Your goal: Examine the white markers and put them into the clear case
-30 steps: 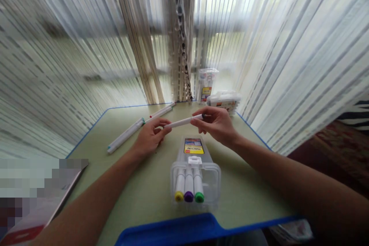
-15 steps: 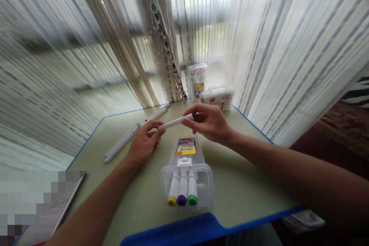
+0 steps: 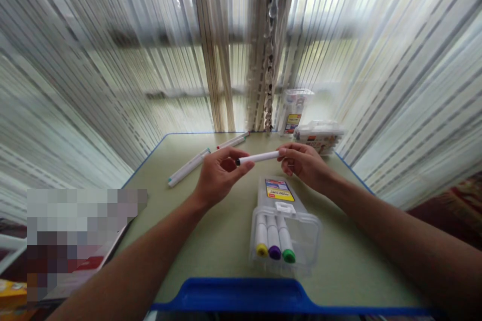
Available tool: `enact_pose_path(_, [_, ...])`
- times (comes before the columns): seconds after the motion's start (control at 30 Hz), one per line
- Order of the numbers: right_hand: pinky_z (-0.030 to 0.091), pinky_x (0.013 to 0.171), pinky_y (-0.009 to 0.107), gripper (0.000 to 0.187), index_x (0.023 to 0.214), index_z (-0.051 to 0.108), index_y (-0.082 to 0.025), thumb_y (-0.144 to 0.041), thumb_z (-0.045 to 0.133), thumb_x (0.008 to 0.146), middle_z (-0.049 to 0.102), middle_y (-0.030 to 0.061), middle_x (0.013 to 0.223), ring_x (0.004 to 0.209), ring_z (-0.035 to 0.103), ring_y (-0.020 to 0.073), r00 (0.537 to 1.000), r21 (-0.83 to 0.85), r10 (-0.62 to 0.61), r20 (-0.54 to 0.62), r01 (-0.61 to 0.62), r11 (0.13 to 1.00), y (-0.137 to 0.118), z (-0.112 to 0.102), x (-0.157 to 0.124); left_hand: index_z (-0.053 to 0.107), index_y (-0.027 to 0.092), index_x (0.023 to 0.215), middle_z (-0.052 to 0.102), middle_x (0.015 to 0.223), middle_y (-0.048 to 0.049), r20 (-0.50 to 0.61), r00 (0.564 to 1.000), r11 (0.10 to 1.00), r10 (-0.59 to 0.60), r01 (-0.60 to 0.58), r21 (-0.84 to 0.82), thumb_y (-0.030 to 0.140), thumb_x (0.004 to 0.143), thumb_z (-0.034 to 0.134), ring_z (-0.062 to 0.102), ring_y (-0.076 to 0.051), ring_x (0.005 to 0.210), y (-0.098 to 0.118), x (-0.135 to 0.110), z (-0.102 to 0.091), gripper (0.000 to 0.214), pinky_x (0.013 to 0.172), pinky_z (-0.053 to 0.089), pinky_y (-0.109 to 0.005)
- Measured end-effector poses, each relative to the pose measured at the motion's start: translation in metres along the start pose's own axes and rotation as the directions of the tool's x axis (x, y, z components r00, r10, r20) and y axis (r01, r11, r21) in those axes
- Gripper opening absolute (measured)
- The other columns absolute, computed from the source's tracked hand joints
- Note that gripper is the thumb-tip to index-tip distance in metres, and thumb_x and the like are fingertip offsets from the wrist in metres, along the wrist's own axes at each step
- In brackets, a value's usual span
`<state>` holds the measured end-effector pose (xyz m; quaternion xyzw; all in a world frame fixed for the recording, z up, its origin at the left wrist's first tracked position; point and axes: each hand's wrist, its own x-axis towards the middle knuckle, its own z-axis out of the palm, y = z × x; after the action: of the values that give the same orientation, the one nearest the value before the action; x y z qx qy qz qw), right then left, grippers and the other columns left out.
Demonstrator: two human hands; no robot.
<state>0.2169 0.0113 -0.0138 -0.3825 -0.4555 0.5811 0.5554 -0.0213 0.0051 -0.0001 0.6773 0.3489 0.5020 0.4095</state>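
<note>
Both hands hold one white marker [image 3: 259, 157] level above the green table [image 3: 211, 241]. My left hand [image 3: 220, 176] pinches its left end, where a dark tip shows. My right hand [image 3: 305, 163] grips its right end with closed fingers. Just below the hands lies a clear plastic marker case [image 3: 285, 220] with a yellow label, holding three markers with yellow, purple and green caps. Loose white markers [image 3: 188, 167] lie on the table to the left of my left hand, with two more markers [image 3: 233, 141] further back.
Two more marker boxes, one upright box [image 3: 292, 110] and one flat box [image 3: 319, 135], stand at the table's back right by the striped curtains [image 3: 113, 60]. A blue tray edge [image 3: 244, 293] runs along the near side. A blurred-out book or tablet [image 3: 83, 235] lies at the left.
The marker has been turned end for end: its dark tip was by my right hand and is now by my left. The camera has swung, shifting everything rightwards in view.
</note>
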Motion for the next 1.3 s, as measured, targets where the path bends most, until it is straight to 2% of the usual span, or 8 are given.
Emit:
enact_pose_path(0.27, [0.041,0.038,0.02,0.029,0.078,0.071,-0.015,-0.034,0.089,0.066,0.068,0.0016,0.068,0.043,0.056,0.0081,0.999,-0.031,-0.032,-0.025,0.031,0.999,-0.001,0.001,0.0,0.073,0.013,0.092,0.065,0.068,-0.0032,0.007,1.0,1.0,-0.025,0.025,0.012,0.039,0.076,0.081,0.055,-0.01,0.053,-0.006,0.003,-0.003,0.031,0.045,0.037,-0.02])
enact_pose_path(0.5, [0.04,0.038,0.02,0.033,0.08,0.072,-0.015,-0.037,0.09,0.063,0.067,0.0004,0.069,0.043,0.057,0.0079,0.993,-0.034,-0.115,-0.038,0.114,0.993,-0.007,0.006,-0.002,0.074,0.015,0.095,0.064,0.067,-0.0011,-0.032,0.998,0.993,-0.048,0.052,0.111,0.039,0.076,0.081,0.056,-0.01,0.055,-0.014,0.007,-0.006,0.032,0.047,0.037,-0.02])
enact_pose_path(0.7, [0.041,0.04,0.02,0.036,0.088,0.073,-0.015,-0.032,0.09,0.062,0.064,-0.0026,0.063,0.045,0.056,0.0086,0.993,-0.055,-0.115,-0.016,0.114,0.992,-0.008,0.007,-0.001,0.072,0.016,0.1,0.063,0.068,0.0014,-0.111,0.992,0.995,-0.057,0.066,0.079,0.039,0.072,0.084,0.048,-0.007,0.049,-0.011,0.009,-0.007,0.038,0.043,0.032,-0.018])
enact_pose_path(0.9, [0.041,0.04,0.02,0.039,0.091,0.073,-0.015,-0.029,0.092,0.06,0.066,-0.0022,0.066,0.047,0.057,0.0081,0.992,-0.051,-0.129,-0.003,0.128,0.99,-0.008,0.007,-0.002,0.073,0.014,0.099,0.059,0.068,0.0021,-0.081,0.994,0.997,-0.067,0.07,0.028,0.044,0.078,0.079,0.045,-0.006,0.046,-0.009,0.01,-0.006,0.037,0.041,0.031,-0.02])
enact_pose_path(1.1, [0.041,0.04,0.02,0.038,0.091,0.075,-0.015,-0.034,0.092,0.062,0.064,-0.0015,0.061,0.048,0.058,0.0099,0.998,-0.091,-0.056,-0.012,0.054,0.994,-0.004,0.005,-0.002,0.075,0.015,0.098,0.054,0.059,0.0035,-0.104,0.994,0.995,0.029,-0.019,0.096,0.04,0.081,0.076,0.041,-0.007,0.048,-0.005,0.003,-0.003,0.03,0.044,0.028,-0.02])
enact_pose_path(1.3, [0.044,0.043,0.02,0.036,0.093,0.077,-0.019,-0.033,0.092,0.063,0.067,-0.0002,0.067,0.052,0.061,0.0109,1.0,-0.098,0.019,0.023,-0.017,0.995,-0.001,0.002,-0.002,0.076,0.015,0.095,0.058,0.062,0.0013,-0.09,0.979,0.959,0.184,-0.159,0.234,0.036,0.083,0.074,0.044,-0.008,0.052,0.004,-0.002,-0.001,0.025,0.049,0.035,-0.021])
